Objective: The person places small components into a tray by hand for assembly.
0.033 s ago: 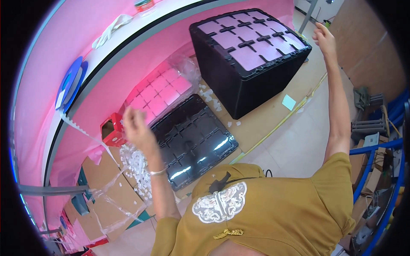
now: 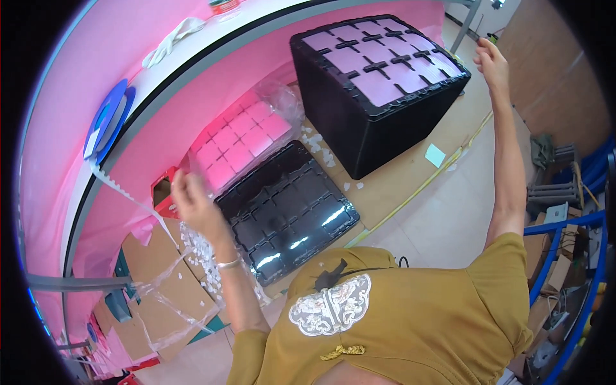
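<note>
My left hand [image 2: 196, 204] hangs before the red open box [image 2: 165, 192] and the pink tray stack [image 2: 240, 138] in clear plastic. Its curled fingers are smeared by motion, and I see nothing held. Below and right of it lies a glossy black moulded tray [image 2: 289, 212]. At upper right, a tall black stack of trays [image 2: 333, 122] carries lilac squares [image 2: 378, 86] on top, divided by black cross-shaped ridges. My right hand [image 2: 492, 64] is raised beyond that stack's right side with fingers bent inward; whatever it may hold is hidden.
White scraps [image 2: 199, 253] litter the floor near flattened cardboard [image 2: 154, 256]. A white shelf [image 2: 138, 90] bears a white glove [image 2: 172, 42] and a blue spool [image 2: 109, 122]. At right stands a blue-framed rack [image 2: 545, 256] with boxes. A pale green note [image 2: 434, 155] lies on cardboard.
My left hand has shifted a little left and down, now overlapping the red box. My right hand has barely moved. The view has shifted slightly.
</note>
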A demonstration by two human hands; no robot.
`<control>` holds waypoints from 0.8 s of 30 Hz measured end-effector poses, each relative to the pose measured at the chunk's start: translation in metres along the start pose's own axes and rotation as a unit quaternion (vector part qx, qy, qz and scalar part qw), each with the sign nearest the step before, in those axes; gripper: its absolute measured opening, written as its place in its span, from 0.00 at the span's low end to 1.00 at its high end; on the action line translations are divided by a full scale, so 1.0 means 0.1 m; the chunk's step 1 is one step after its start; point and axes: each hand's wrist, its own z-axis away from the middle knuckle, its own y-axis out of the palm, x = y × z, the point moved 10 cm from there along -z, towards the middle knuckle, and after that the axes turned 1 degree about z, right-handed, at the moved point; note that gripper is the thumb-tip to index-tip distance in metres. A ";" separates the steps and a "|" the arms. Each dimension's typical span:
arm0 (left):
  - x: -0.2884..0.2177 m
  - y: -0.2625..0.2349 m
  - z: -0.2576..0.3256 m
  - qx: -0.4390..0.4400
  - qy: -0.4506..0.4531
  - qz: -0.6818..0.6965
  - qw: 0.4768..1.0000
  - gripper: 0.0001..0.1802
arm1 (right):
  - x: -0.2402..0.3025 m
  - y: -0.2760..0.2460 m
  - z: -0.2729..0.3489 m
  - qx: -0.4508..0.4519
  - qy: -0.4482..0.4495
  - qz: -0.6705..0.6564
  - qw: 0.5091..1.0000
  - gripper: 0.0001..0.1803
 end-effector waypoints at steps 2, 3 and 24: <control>0.12 -0.93 -0.30 -0.094 0.029 -0.026 0.995 0.16 | 0.35 -0.10 0.28 -0.026 -0.007 -0.057 0.998 0.17; 0.36 -1.40 -0.37 -0.151 0.034 -0.005 0.988 0.16 | 0.52 0.00 0.39 -0.018 -0.025 -0.064 0.997 0.17; 0.58 -1.32 -1.18 0.113 -0.155 0.046 0.980 0.25 | 3.75 2.42 3.47 0.451 -0.250 -0.321 0.794 0.14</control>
